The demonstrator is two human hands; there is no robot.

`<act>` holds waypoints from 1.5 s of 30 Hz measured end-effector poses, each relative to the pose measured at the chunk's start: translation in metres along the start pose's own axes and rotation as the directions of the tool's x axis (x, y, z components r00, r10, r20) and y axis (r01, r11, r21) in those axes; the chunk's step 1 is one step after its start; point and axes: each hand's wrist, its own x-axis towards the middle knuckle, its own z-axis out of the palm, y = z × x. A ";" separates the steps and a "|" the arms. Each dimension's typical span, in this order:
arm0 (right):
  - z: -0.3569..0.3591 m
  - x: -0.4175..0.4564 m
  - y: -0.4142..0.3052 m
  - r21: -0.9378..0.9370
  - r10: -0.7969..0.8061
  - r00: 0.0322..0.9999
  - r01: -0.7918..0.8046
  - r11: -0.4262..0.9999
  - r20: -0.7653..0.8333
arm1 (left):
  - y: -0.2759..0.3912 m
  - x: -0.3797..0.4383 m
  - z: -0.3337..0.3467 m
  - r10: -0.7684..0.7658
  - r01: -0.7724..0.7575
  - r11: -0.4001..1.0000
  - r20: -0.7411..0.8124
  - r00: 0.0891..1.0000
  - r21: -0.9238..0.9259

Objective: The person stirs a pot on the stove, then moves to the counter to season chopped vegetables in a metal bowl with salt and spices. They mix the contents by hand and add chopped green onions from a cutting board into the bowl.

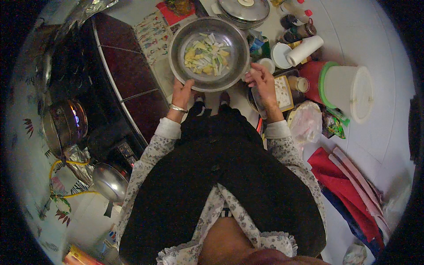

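Note:
A wide stainless steel bowl (179, 36) is held up in front of my body, above my feet. In its bottom lie cut pieces of vegetable (207, 54), pale green, white and yellow. My left hand (181, 93) grips the near left rim, its thumb over the edge and the other fingers hidden below. Close by the right rim is my right hand (261, 81), fingers bent and partly spread. Whether its fingertips touch the bowl cannot be made out.
On the left, a pot (61, 127) sits over a lit burner on the black counter (99, 99). A pan (111, 182) is below it. To the right stand a lidded pan (243, 11), a paper roll (304, 49), a white tub (344, 89) and hanging cloths (347, 192).

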 end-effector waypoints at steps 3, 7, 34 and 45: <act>-0.009 -0.003 0.003 0.013 -0.001 0.999 0.002 1.000 -0.036 | 0.017 -0.006 0.006 -0.092 0.091 0.996 -0.021 0.996 -0.017; -0.011 -0.009 0.000 0.001 0.036 0.996 -0.036 0.999 -0.081 | 0.018 -0.006 0.006 -0.110 0.110 0.993 0.000 0.994 -0.034; -0.019 -0.014 0.024 -0.020 0.004 0.993 -0.007 1.000 -0.120 | 0.016 0.000 0.008 -0.077 0.078 0.984 0.009 0.997 -0.157; -0.018 -0.014 0.017 -0.033 0.021 0.996 -0.024 0.999 -0.084 | 0.033 -0.006 0.006 -0.149 0.147 0.986 -0.024 0.989 -0.075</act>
